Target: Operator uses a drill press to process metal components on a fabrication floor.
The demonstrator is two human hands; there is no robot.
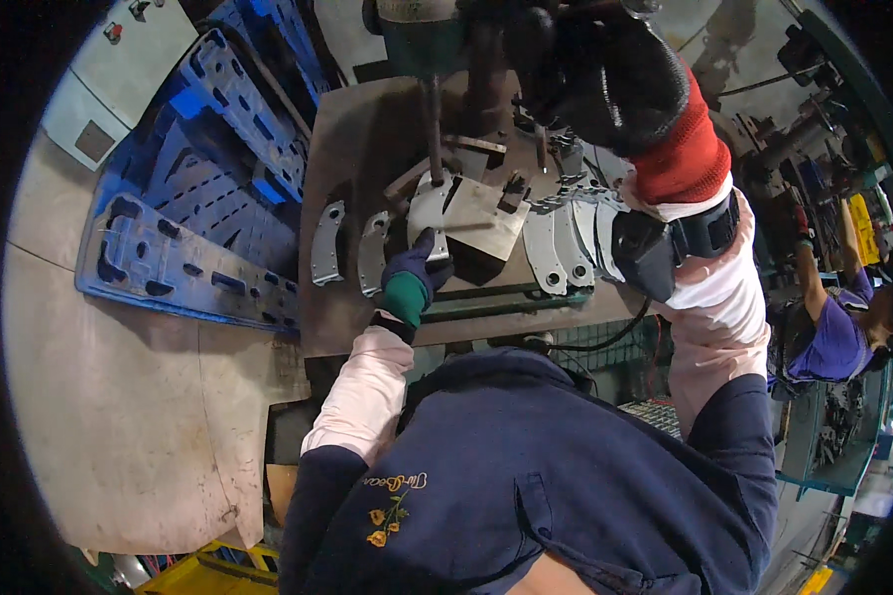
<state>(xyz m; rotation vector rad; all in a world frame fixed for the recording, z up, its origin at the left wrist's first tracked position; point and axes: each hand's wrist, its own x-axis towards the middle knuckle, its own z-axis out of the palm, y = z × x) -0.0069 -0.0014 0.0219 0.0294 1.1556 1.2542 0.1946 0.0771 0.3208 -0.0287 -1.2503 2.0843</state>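
Observation:
My left hand (417,272), in a dark glove with a green cuff, grips the near end of a curved silvery metal plate (428,220). That plate lies beneath the vertical spindle (435,129) of a drill press (422,38), beside a flat metal fixture block (484,220). Raised at the upper right is my right hand (615,84), in a black glove with a red cuff. Its fingers look curled beside the machine's dark round parts, but what they hold is hidden. Two similar plates, a left plate (328,243) and a nearer plate (373,254), lie left of my left hand.
Several more plates (556,248) sit right of the fixture on the brown worktable (352,134). Metal shavings (571,164) are scattered behind them. Blue plastic pallets (184,263) stand at the left. Another person (829,337) works at the far right, near a green bin (829,446).

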